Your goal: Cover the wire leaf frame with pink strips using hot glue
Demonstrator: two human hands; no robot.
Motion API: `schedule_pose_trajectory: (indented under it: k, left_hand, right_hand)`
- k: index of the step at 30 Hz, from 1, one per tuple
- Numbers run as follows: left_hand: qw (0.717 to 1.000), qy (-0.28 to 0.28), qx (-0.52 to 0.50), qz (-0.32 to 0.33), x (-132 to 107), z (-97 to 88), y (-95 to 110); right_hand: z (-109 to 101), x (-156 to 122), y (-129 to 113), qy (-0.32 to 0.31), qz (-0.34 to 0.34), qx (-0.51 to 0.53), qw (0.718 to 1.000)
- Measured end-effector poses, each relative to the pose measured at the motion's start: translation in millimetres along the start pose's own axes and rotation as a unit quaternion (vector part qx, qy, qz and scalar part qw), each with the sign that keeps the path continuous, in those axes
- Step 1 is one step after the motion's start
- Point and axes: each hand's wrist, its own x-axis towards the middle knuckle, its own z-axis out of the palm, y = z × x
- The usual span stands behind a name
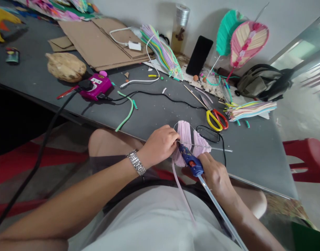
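Note:
My right hand [214, 170] is wrapped round a blue hot glue gun [188, 157], with a long clear glue stick [219, 205] running out of its back. The gun's tip points at the wire frame near my left fingers. My left hand [161, 144] is closed in a pinch on the left side of a leaf-shaped piece of pale pink pipe cleaners [184, 130] on a thin wire frame. A gap shows between its pink sections. One loose pink pipe cleaner [179, 184] hangs down from it over my lap. My fingertips partly hide the pinched spot.
Yellow-and-red scissors [214, 120] lie beyond the leaf piece, near a black cord [162, 97]. A purple power socket [97, 87] stands left, before cardboard sheets [97, 42]. Pipe cleaner bundles [162, 52] [250, 111], a phone [200, 55] and two finished leaf fans [250, 43] are farther back.

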Motion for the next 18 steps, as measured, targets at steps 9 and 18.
schedule_pose_trajectory:
  k: [9,18]
  left_hand:
    - [1.0,0.001,-0.002,0.003,-0.1,0.5,-0.8]
    - [1.0,0.002,-0.002,0.002,-0.6,0.4,-0.6]
  right_hand:
    - [-0.9,-1.0,0.4,-0.002,-0.001,-0.003,1.0]
    - [-2.6,-1.5,-1.1,-0.01,0.001,0.003,1.0]
